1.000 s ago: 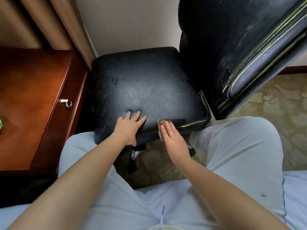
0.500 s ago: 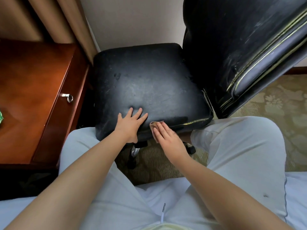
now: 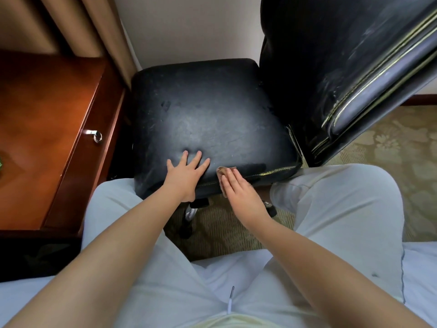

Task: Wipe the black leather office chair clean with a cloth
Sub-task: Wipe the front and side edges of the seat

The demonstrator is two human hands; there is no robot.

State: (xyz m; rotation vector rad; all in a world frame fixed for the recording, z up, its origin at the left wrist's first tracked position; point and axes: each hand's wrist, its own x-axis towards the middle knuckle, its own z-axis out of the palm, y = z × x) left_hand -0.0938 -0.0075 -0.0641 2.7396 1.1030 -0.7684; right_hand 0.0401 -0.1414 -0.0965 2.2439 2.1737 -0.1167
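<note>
One black leather office chair (image 3: 212, 119) fills the space ahead of both sets of fingers, its seat running away from the fingertips and its tall backrest (image 3: 343, 67) rising off to the right of the right hand's fingers. It stands turned sideways to the person, probably so that the near side edge of the seat is in easy reach from where they sit.

One wooden desk (image 3: 47, 114) lies well to the left of the left hand's fingers, with one metal drawer pull (image 3: 95, 134) on its side.

Two hands are at work. The left hand (image 3: 186, 174) lies flat on the seat near its edge, fingers straight and spread, holding nothing; the leather dimples just under the fingertips. I judge it is pressing down to steady the chair, which would otherwise swivel or roll under the rubbing. The right hand (image 3: 238, 188) sits just beside it, fingers straight and together, pressing one cloth against the seat's near edge instead of clutching it. A flat palm likely spreads the pressure along the stitched seam.

The cloth (image 3: 222, 171), small and brownish, is mostly hidden under the right fingers; only a bit peeps out past the fingertips, touching the leather. A darker strip of leather runs to the right of those fingers along the edge, perhaps damp from wiping. Much of the seat beyond the fingertips looks grey and scuffed, so plenty seems left to do.
</note>
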